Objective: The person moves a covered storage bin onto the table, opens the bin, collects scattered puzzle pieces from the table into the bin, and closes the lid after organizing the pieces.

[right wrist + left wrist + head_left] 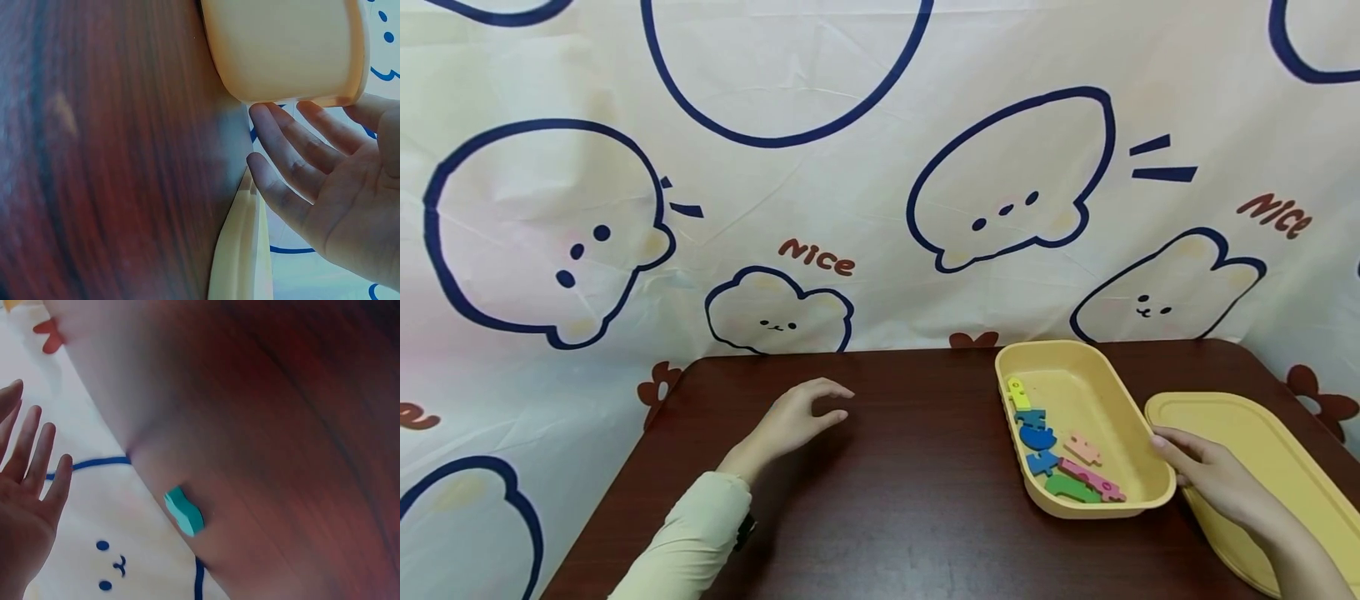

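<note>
My left hand (793, 421) hovers over the left half of the table, fingers loosely spread and nothing in them. A teal wavy puzzle piece (184, 511) lies by the table's edge in the left wrist view; it does not show in the head view. With the thumb at the rim and the fingers against the outer wall, my right hand (1217, 479) holds the near right corner of a yellow plastic box (1078, 362). Inside, several puzzle pieces gather toward the left and near side, among them a pink one (1092, 479), a green one (1072, 488) and a yellow one (1018, 393).
A flat yellow lid (1240, 417) lies on the dark wooden table (917, 517), right of the box and partly behind my right forearm. Behind the table hangs a white cloth (865, 192) printed with cartoon outlines.
</note>
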Action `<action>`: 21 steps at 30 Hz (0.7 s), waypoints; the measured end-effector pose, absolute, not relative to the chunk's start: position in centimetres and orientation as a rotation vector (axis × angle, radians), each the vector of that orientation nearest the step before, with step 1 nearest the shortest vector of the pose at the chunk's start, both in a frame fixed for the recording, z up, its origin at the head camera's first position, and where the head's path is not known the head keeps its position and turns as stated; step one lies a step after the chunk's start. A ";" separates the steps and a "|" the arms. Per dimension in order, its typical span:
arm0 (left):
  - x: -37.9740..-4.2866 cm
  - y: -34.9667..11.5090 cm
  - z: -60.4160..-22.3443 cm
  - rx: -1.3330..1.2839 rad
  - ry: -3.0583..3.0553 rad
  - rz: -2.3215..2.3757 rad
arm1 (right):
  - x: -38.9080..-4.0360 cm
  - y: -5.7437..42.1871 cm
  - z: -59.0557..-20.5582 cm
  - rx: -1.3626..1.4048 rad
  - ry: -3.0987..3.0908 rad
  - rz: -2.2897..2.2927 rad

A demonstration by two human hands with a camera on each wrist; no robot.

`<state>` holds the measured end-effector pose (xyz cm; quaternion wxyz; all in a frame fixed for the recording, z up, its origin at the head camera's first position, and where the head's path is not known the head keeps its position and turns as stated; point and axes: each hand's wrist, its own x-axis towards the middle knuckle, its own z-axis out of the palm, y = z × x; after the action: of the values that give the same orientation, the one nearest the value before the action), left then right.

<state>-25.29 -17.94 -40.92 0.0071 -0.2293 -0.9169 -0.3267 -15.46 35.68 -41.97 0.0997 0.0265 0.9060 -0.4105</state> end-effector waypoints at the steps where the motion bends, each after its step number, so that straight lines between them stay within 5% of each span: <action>1: -25.4 -18.2 -40.9 -0.706 -2.869 -1.024 | -15.5 35.7 -42.0 0.077 2.682 -1.213; 21: -26.3 -24.0 -41.2 -0.511 -2.961 -1.099 | -15.1 35.6 -42.4 0.055 2.708 -1.275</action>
<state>-26.34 -23.99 -41.20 -0.0289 -0.1597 -0.9251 -0.3433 -15.06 35.64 -42.37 0.0740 0.0184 0.9021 -0.4247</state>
